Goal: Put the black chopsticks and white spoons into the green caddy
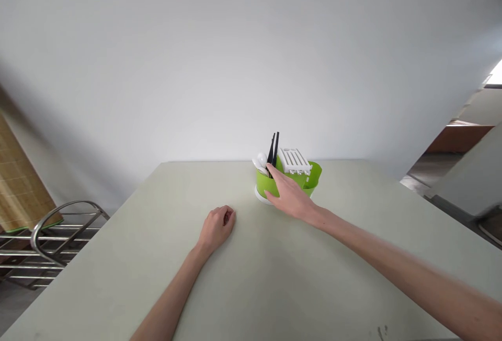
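A green utensil holder (262, 183) with a white base stands toward the back of the table. White spoons (260, 161) stick up at its left end, and black chopsticks (275, 145) rise beside them. A white slotted rack (295, 160) tops its middle part. My right hand (288, 194) is at the front of the holder, open, with fingers stretched to the base of the chopsticks and the thumb apart, low against the green wall. It hides part of the holder's front. My left hand (217, 226) rests on the table to the left, fingers curled closed, with nothing visible in it.
The pale table (188, 184) reaches back to a white wall (219, 69). A metal rack (58, 241) stands beyond the table's left edge, near a rolled bamboo mat (23, 179). Dark marks (382, 332) show at the table's near edge.
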`<state>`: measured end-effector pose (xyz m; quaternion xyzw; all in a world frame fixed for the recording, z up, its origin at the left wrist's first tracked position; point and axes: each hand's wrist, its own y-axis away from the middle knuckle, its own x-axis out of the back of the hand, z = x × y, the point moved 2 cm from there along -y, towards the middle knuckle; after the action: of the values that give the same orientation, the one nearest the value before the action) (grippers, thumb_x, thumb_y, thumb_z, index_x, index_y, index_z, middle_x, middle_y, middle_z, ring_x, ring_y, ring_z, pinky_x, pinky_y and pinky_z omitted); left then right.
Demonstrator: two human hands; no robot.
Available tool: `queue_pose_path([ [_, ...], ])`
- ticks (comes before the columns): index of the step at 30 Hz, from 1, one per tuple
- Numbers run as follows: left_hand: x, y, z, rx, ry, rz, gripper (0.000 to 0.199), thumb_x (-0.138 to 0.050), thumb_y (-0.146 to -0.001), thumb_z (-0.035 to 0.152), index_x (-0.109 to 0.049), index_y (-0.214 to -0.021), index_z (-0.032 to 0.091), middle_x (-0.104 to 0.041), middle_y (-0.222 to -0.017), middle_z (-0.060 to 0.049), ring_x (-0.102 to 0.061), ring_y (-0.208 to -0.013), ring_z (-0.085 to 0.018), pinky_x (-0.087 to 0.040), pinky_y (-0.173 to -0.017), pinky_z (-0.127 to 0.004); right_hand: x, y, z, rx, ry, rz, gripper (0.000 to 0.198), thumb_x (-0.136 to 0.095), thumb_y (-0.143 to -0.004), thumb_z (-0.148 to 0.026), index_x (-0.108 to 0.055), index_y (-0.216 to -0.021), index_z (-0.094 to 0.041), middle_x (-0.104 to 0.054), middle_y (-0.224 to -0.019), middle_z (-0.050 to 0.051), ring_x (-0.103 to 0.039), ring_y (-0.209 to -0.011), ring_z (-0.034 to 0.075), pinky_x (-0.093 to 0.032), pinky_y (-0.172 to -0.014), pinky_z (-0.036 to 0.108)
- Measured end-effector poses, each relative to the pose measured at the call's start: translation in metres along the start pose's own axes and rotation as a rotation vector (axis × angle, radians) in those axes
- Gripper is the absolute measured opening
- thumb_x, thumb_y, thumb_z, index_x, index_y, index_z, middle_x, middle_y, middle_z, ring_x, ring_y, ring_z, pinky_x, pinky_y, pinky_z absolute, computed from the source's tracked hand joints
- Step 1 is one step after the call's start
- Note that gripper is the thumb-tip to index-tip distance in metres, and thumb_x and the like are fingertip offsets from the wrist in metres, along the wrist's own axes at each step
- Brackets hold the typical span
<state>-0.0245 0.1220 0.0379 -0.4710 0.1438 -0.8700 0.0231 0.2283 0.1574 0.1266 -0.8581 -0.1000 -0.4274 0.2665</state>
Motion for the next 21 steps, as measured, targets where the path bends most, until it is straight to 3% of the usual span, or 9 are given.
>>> queue_pose_path([
  [2,0.0,0.0,0.001,-0.003,-0.001,0.0,0.031,-0.042,-0.1,0.042,-0.058,-0.083,0.023,-0.067,-0.079,-0.004,-0.059,-0.074,-0.021,-0.041,-0.068,-0.033,0.007,0.014,0.005,0.049,0.001,0.086,0.065,-0.05,-0.097,-0.027,-0.031,-0.159,-0.024,-0.045,-0.163,0.01,-0.047,-0.146,0.028,-0.046,-0.113,0.045],
  [5,0.002,0.001,0.002,-0.011,-0.008,0.004,0.032,-0.042,-0.1,0.043,-0.058,-0.083,0.022,-0.067,-0.079,-0.005,-0.059,-0.073,-0.021,-0.042,-0.067,-0.033,0.021,0.035,0.02,0.111,0.041,0.231,0.04,-0.045,-0.1,-0.026,-0.051,-0.14,-0.025,-0.063,-0.141,0.009,-0.065,-0.123,0.026,-0.054,-0.097,0.04],
  [7,0.002,0.001,0.003,-0.008,-0.012,0.004,0.032,-0.042,-0.1,0.044,-0.058,-0.082,0.023,-0.067,-0.079,-0.005,-0.059,-0.072,-0.021,-0.042,-0.067,-0.033,0.029,0.048,0.036,0.089,0.102,0.311,0.026,-0.044,-0.1,-0.025,-0.059,-0.122,-0.024,-0.07,-0.12,0.009,-0.069,-0.104,0.024,-0.056,-0.083,0.037],
  [9,0.003,0.001,0.005,-0.008,-0.012,0.006,0.033,-0.042,-0.1,0.044,-0.059,-0.082,0.023,-0.067,-0.078,-0.004,-0.059,-0.072,-0.021,-0.043,-0.067,-0.033,0.034,0.057,0.057,0.029,0.185,0.37,0.022,-0.047,-0.098,-0.025,-0.059,-0.116,-0.023,-0.07,-0.109,0.009,-0.068,-0.099,0.026,-0.055,-0.079,0.037],
  [12,0.004,0.0,0.006,-0.01,-0.014,0.008,0.034,-0.042,-0.1,0.045,-0.059,-0.081,0.023,-0.066,-0.077,-0.004,-0.06,-0.073,-0.021,-0.043,-0.067,-0.033,0.03,0.065,0.088,-0.009,0.341,0.362,0.036,-0.048,-0.096,-0.025,-0.055,-0.132,-0.02,-0.064,-0.127,0.015,-0.061,-0.12,0.031,-0.053,-0.097,0.045],
  [15,0.003,-0.001,0.005,0.002,-0.021,0.007,0.034,-0.042,-0.1,0.046,-0.059,-0.081,0.023,-0.065,-0.076,-0.004,-0.059,-0.073,-0.021,-0.043,-0.067,-0.032,0.013,0.071,0.11,0.041,0.474,0.216,0.051,-0.043,-0.097,-0.021,-0.045,-0.147,-0.015,-0.055,-0.145,0.019,-0.051,-0.138,0.033,-0.046,-0.112,0.049],
  [21,0.003,-0.001,0.005,0.026,-0.02,-0.001,0.035,-0.042,-0.1,0.048,-0.059,-0.082,0.023,-0.066,-0.077,-0.003,-0.058,-0.071,-0.02,-0.043,-0.066,-0.032,-0.01,0.077,0.122,0.055,0.673,0.095,0.068,-0.039,-0.094,-0.012,-0.028,-0.161,-0.014,-0.048,-0.157,0.02,-0.039,-0.15,0.033,-0.053,-0.104,0.046],
])
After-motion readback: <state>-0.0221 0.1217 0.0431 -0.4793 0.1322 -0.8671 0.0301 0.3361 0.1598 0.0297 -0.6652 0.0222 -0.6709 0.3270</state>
